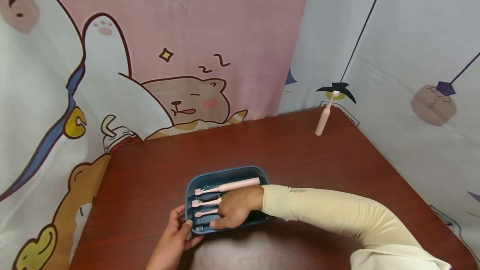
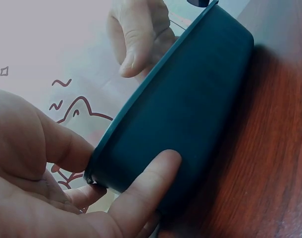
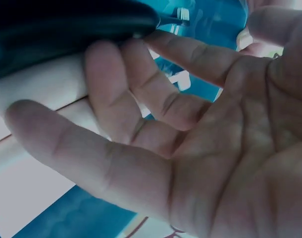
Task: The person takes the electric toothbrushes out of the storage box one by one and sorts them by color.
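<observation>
Steadying a rounded blue plastic tray (image 1: 222,176) at six o'clock on the brown wooden tabletop (image 1: 161,163), the left hand (image 1: 174,230) pinches its eight-o'clock corner; the right hand (image 1: 236,208), loosely spread, touches a smooth black toothbrush (image 3: 67,34) — best pressed lightly.

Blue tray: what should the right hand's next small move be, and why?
Probably bring the right hand's thumb toward its fingertips to pinch the black handle: in the right wrist view, fingertips appear to meet that handle while the thumb stands apart, and the left hand holds the blue tray at its edge.
</observation>
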Demonstrator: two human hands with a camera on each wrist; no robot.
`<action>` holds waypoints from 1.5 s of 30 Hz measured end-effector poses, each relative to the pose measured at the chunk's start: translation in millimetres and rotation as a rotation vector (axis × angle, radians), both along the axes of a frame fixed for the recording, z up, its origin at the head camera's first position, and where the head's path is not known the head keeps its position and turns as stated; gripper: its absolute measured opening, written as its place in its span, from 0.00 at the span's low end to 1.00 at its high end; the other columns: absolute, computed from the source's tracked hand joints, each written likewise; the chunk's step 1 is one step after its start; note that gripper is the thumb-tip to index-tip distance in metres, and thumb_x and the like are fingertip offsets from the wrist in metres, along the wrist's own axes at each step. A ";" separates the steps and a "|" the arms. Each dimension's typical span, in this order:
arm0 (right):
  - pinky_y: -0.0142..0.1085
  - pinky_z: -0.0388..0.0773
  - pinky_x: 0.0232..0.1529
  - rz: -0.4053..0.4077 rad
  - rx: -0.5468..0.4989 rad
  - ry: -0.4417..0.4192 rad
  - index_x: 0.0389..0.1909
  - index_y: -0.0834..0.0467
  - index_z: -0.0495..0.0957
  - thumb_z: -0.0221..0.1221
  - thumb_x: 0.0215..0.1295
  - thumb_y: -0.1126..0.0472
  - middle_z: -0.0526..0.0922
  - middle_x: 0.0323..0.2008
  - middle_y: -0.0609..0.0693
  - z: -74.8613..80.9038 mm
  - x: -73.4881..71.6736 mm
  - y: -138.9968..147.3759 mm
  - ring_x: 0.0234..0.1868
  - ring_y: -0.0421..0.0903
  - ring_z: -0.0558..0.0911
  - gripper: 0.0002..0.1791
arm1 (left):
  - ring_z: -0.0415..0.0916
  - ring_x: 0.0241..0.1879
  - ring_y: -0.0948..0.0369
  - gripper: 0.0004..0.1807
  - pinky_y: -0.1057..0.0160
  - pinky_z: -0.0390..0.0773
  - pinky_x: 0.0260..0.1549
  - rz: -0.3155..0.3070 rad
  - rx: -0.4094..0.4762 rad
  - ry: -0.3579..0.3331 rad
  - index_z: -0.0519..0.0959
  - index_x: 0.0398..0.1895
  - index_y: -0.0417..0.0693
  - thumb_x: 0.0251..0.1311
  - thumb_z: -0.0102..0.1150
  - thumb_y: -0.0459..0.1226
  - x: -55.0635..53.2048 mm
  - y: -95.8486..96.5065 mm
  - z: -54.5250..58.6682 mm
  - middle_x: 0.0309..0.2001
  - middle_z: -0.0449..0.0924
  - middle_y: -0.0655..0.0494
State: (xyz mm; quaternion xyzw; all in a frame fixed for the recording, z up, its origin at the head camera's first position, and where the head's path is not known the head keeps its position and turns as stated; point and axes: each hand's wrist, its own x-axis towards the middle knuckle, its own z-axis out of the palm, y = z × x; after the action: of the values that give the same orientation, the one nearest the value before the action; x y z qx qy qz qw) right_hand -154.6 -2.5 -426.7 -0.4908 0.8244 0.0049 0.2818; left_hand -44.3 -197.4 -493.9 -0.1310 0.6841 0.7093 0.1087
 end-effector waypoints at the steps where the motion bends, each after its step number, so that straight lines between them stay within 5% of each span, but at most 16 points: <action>1: 0.30 0.75 0.38 -0.001 0.000 0.025 0.25 0.48 0.83 0.41 0.72 0.32 0.81 0.28 0.41 0.2 2.1 -0.7 0.34 0.37 0.78 0.31 | 0.76 0.54 0.46 0.26 0.46 0.84 0.45 -0.001 -0.004 0.002 0.47 0.72 0.45 0.75 0.36 0.30 0.1 -0.7 0.5 0.65 0.57 0.30; 10: 0.37 0.78 0.39 -0.102 0.029 0.089 0.28 0.50 0.84 0.36 0.70 0.27 0.85 0.32 0.43 -4.6 14.3 -6.3 0.32 0.40 0.79 0.39 | 0.75 0.55 0.48 0.26 0.46 0.83 0.46 -0.003 0.003 0.006 0.46 0.72 0.45 0.74 0.36 0.29 -0.1 -2.0 1.6 0.65 0.56 0.30; 22: 0.32 0.73 0.54 -0.063 0.059 -0.098 0.37 0.49 0.84 0.35 0.72 0.28 0.82 0.42 0.41 3.5 -7.1 -4.9 0.46 0.34 0.78 0.36 | 0.75 0.54 0.49 0.27 0.45 0.83 0.46 0.000 0.022 0.010 0.46 0.72 0.44 0.74 0.36 0.30 -1.4 -3.0 4.0 0.64 0.55 0.30; 24: 0.32 0.73 0.57 -0.061 0.053 -0.128 0.44 0.48 0.84 0.34 0.72 0.28 0.82 0.46 0.41 4.7 -9.2 -4.3 0.48 0.34 0.78 0.36 | 0.75 0.53 0.50 0.27 0.44 0.83 0.46 -0.004 0.027 0.015 0.45 0.72 0.44 0.74 0.36 0.29 -1.5 -3.2 3.5 0.64 0.55 0.30; 27: 0.31 0.63 0.69 -0.018 -0.005 -0.223 0.66 0.42 0.73 0.35 0.75 0.32 0.73 0.65 0.36 1.3 -12.0 -2.2 0.65 0.31 0.68 0.31 | 0.76 0.52 0.50 0.27 0.44 0.83 0.46 -0.019 0.041 0.021 0.45 0.72 0.44 0.75 0.36 0.29 -0.3 -3.4 1.5 0.65 0.54 0.30; 30: 0.30 0.61 0.70 -0.030 -0.009 -0.324 0.71 0.37 0.66 0.36 0.75 0.33 0.68 0.68 0.33 -4.0 -14.6 1.5 0.67 0.30 0.64 0.30 | 0.76 0.53 0.50 0.28 0.45 0.83 0.47 -0.041 0.060 0.022 0.43 0.73 0.44 0.75 0.36 0.30 1.8 -4.3 -2.0 0.66 0.53 0.30; 35: 0.33 0.73 0.56 -0.081 0.073 -0.379 0.58 0.40 0.78 0.39 0.72 0.30 0.75 0.57 0.33 -3.9 -23.9 4.3 0.53 0.32 0.73 0.29 | 0.76 0.53 0.50 0.27 0.46 0.83 0.48 -0.038 0.056 0.011 0.43 0.73 0.46 0.76 0.35 0.31 1.9 -5.2 -3.6 0.66 0.53 0.30; 37: 0.38 0.78 0.42 -0.092 0.094 -0.400 0.52 0.39 0.80 0.43 0.71 0.33 0.77 0.52 0.34 -3.1 -28.2 5.0 0.44 0.38 0.77 0.24 | 0.76 0.53 0.49 0.27 0.45 0.83 0.47 -0.023 0.052 0.008 0.43 0.73 0.46 0.76 0.35 0.31 1.2 -4.2 -2.8 0.66 0.53 0.31; 41: 0.35 0.71 0.22 -0.058 0.095 -0.472 0.43 0.44 0.80 0.55 0.69 0.48 0.77 0.38 0.38 -6.2 -33.7 7.1 0.28 0.39 0.74 0.09 | 0.76 0.53 0.49 0.26 0.45 0.83 0.47 -0.008 0.062 0.011 0.44 0.73 0.46 0.76 0.35 0.30 1.7 -2.0 -2.3 0.65 0.53 0.31; 45: 0.28 0.70 0.26 0.014 0.081 -0.507 0.41 0.48 0.78 0.59 0.65 0.58 0.78 0.35 0.39 -9.0 -37.8 8.5 0.32 0.35 0.74 0.05 | 0.77 0.53 0.49 0.26 0.45 0.83 0.47 -0.007 0.067 0.015 0.44 0.72 0.46 0.76 0.35 0.30 2.3 -1.2 -1.6 0.65 0.53 0.30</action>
State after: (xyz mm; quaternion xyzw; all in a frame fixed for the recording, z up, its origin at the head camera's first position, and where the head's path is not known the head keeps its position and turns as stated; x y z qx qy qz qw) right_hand -192.4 5.9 -435.7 -0.4705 0.7232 -0.0833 0.4987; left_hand -42.0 -198.6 -495.6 -0.1196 0.6613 0.7322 0.1106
